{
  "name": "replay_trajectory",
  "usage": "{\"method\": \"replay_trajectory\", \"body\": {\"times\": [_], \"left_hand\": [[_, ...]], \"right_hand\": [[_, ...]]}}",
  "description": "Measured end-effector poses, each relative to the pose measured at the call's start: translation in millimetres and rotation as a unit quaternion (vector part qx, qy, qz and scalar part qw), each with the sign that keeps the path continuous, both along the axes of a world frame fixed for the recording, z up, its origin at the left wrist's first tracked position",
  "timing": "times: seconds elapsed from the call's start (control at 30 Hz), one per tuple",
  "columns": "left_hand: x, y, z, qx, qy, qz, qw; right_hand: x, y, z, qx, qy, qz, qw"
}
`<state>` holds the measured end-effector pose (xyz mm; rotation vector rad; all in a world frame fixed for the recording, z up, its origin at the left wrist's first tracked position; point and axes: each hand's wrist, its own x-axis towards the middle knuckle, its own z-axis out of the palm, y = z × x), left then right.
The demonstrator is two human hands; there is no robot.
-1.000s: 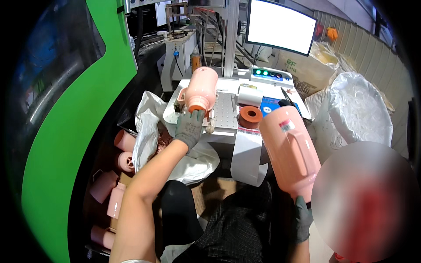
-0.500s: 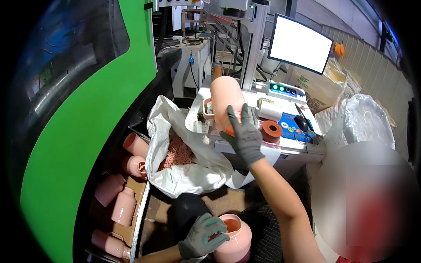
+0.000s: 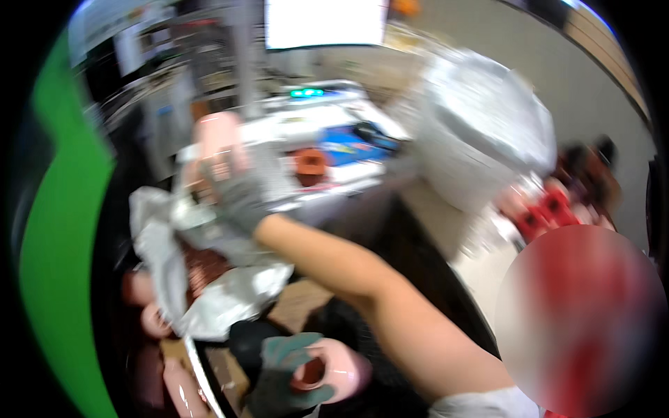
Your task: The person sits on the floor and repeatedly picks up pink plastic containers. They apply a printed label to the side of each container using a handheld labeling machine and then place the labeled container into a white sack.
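While blurred by motion, shows right hand (image 3: 237, 191), gloved grey, wrapped around upright pink plastic bottle (image 3: 217, 139) at near edge of white worktable (image 3: 306, 132). Below the worktable, beside crumpled white bag (image 3: 230, 296), shows gloved left hand (image 3: 289, 376) clasping second pink bottle (image 3: 334, 369) at its open neck.

View has swung right and blurred since half a second ago; the monitor (image 3: 324, 21) now sits at the top edge and the big clear plastic bag (image 3: 481, 132) fills the upper right. My right hand (image 3: 237, 191) has dropped lower on the upright pink container (image 3: 219, 139), nearer the white bag (image 3: 209, 292). My left hand (image 3: 286, 376) has raised its pink container (image 3: 334, 369) slightly, open mouth toward me.
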<state>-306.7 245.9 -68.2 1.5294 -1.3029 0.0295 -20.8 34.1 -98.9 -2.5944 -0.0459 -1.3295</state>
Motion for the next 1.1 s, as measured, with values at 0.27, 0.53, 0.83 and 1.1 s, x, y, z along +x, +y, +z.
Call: {"method": "replay_trajectory", "body": {"times": [0.27,0.53,0.83,1.1], "left_hand": [[2,-18,-16,0.119,0.112,-0.017,0.986],[28,-52,-21,0.217,0.179,-0.045,0.959],[-4,-82,-23,0.232,0.302,-0.042,0.924],[11,-67,18,0.322,0.211,-0.010,0.923]], "right_hand": [[-355,-87,-28,0.066,0.059,0.012,0.996],[-732,-189,17,0.162,-0.003,-0.486,0.859],[-1148,-172,-9,0.299,0.188,-0.885,0.303],[-1087,-206,-15,0.096,0.281,-0.873,0.387]]}}
